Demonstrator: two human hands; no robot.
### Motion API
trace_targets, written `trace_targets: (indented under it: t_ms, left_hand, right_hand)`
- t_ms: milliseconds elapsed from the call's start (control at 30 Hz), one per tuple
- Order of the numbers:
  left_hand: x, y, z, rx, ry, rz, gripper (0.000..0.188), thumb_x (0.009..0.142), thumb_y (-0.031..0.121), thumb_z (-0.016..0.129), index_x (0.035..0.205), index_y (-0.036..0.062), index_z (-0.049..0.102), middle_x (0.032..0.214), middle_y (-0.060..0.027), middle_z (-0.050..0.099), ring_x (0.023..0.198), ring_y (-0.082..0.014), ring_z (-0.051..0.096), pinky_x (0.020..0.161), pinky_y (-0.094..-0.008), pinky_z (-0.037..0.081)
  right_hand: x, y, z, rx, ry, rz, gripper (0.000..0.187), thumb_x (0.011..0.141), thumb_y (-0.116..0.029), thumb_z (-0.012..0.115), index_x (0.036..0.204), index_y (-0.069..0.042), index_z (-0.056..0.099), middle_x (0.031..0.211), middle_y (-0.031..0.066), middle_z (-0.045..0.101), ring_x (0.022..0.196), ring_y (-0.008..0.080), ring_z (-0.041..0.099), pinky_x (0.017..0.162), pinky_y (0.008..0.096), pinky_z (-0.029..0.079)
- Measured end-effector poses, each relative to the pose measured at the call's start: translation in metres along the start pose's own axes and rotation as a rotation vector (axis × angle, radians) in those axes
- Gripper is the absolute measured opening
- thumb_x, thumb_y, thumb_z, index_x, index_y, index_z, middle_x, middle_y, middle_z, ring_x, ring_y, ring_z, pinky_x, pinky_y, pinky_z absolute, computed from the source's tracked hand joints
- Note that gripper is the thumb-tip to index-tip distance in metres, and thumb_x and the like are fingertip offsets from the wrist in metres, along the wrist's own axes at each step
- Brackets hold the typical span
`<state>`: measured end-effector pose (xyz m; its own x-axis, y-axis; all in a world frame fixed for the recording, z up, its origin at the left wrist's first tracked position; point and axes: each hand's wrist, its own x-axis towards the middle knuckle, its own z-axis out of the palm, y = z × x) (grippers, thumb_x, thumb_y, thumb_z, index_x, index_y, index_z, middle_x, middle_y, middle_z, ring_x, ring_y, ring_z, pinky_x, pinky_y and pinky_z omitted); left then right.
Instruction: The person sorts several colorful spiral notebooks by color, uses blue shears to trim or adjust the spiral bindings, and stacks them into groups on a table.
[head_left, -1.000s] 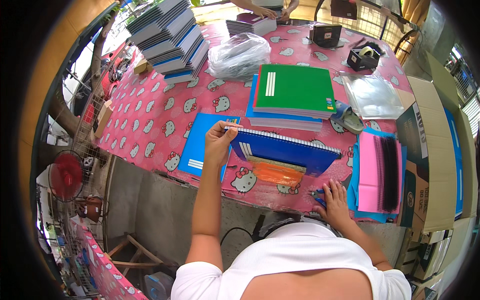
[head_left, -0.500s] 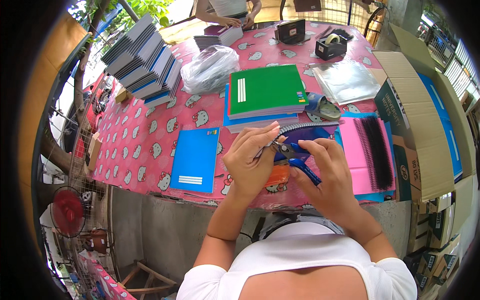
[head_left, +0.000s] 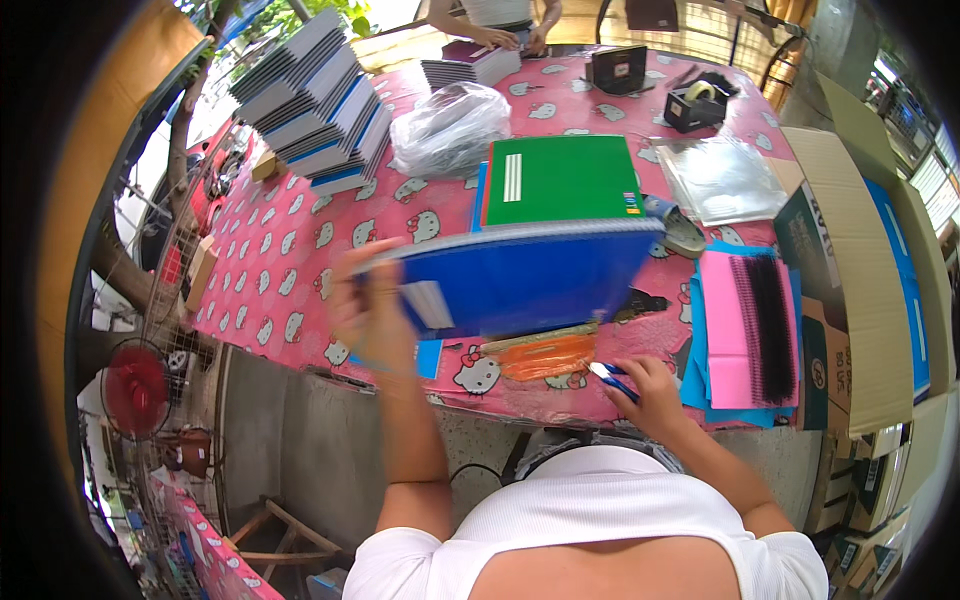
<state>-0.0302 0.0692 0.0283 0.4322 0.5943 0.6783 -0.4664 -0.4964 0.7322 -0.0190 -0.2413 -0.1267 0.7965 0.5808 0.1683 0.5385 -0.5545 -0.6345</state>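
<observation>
At the near side of the pink table [head_left: 270, 245], head view: note the left hand [head_left: 365, 305], motion-blurred, clamped on the left end of a blue notebook [head_left: 530, 275]. Locate this notebook above the table, in front of the stack topped by a green notebook [head_left: 565, 178], with coiled edge uppermost and cover toward the wearer. Probably gripped at one end to leave the coil and most of the cover unobstructed. Cannot confirm contact between lower edge and table.

Find the right hand [head_left: 655, 395] well apart from the left, low at the table's near edge, over the handles of blue-handled pliers [head_left: 620, 386]. Cannot tell firm closure from light contact. Likely positioned there for ready access, with tip just beside an orange object [head_left: 550, 358] of unclear kind.

To the right, observe black coils [head_left: 768, 330] on a pink sheet [head_left: 725, 335], with blue sheets beneath; presumably laid flat for easy reach. At the far left, observe a tall pile of notebooks [head_left: 320, 115] in offset groups, perhaps staggered for steadiness or counting.
</observation>
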Motion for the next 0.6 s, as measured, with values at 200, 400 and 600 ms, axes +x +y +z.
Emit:
trace_targets:
  t_ms: [200, 400, 600]
  left_hand:
    - [0.099, 0.017, -0.125, 0.243, 0.48, 0.621, 0.013, 0.087, 0.005, 0.06, 0.076, 0.0017, 0.054, 0.075, -0.0054, 0.057, 0.065, -0.0106, 0.051, 0.061, -0.0239, 0.04]
    - [0.109, -0.108, -0.046, 0.408, -0.493, 0.446, 0.011, 0.083, 0.008, 0.068, 0.075, 0.0035, 0.062, 0.064, -0.0056, 0.053, 0.062, -0.018, 0.049, 0.062, -0.0318, 0.04]
    - [-0.023, -0.242, -0.06, 1.109, -0.942, -0.247, 0.07, 0.092, 0.06, 0.038, 0.149, 0.0211, 0.025, 0.157, -0.0145, 0.013, 0.145, -0.0349, 0.004, 0.104, -0.0701, -0.007]
  right_hand:
    - [0.059, 0.027, -0.03, -0.004, 0.292, -0.21, 0.032, 0.075, -0.02, 0.073, 0.101, -0.004, 0.064, 0.101, 0.0166, 0.062, 0.099, 0.0349, 0.059, 0.087, 0.0433, 0.046]
    - [0.231, 0.099, -0.058, 0.055, 0.434, 0.354, 0.043, 0.08, -0.033, 0.07, 0.1, 0.005, 0.064, 0.104, 0.0217, 0.062, 0.095, 0.0314, 0.061, 0.082, 0.0391, 0.048]
    - [0.276, 0.123, -0.044, 0.25, 0.104, 0.531, 0.043, 0.082, -0.027, 0.069, 0.107, 0.006, 0.056, 0.094, 0.0197, 0.063, 0.083, 0.0322, 0.065, 0.07, 0.0422, 0.048]
